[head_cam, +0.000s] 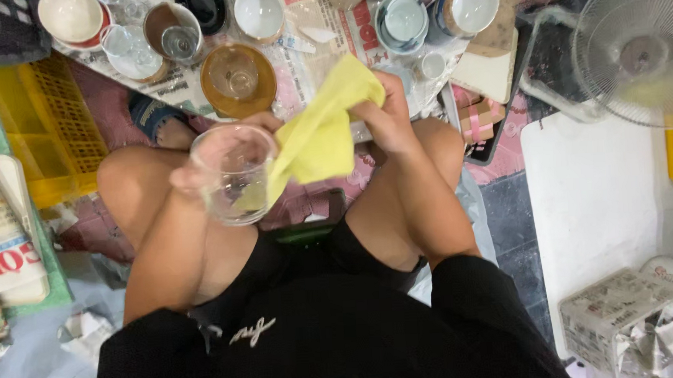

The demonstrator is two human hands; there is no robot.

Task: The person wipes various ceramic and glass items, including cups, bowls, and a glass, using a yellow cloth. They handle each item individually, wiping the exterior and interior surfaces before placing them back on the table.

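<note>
Above the person's bare knees, the left hand [197,169] curls round a clear glass [234,174], fingers wrapped on its far side and thumb side hidden behind it, holding it tilted with the mouth turned toward the camera. Just beside it, the right hand [385,117] is pressed together on a yellow cloth [320,132], bunching the upper end in its fist; the cloth hangs down and leftward, and its lower corner reaches into the glass, touching the inner wall. Both forearms run back to black sleeves, and black shorts fill the bottom of the view. Past the hands, on newspaper [310,56] spread over the floor, stands a crowd of crockery: an amber glass bowl [238,81] nearest the glass, a white bowl [258,13] behind it, a pale blue cup [403,20] and a white cup [471,5] to the right, with a red-rimmed bowl [74,19] and small clear glasses [179,40] to the left. A foot in a blue sandal [160,121] shows near the left knee. Farther left lies a yellow crate [45,127]. On the right stand a white fan [640,43] and a white board [602,206], with a newspaper-wrapped bundle [615,312] at the lower right corner.
</note>
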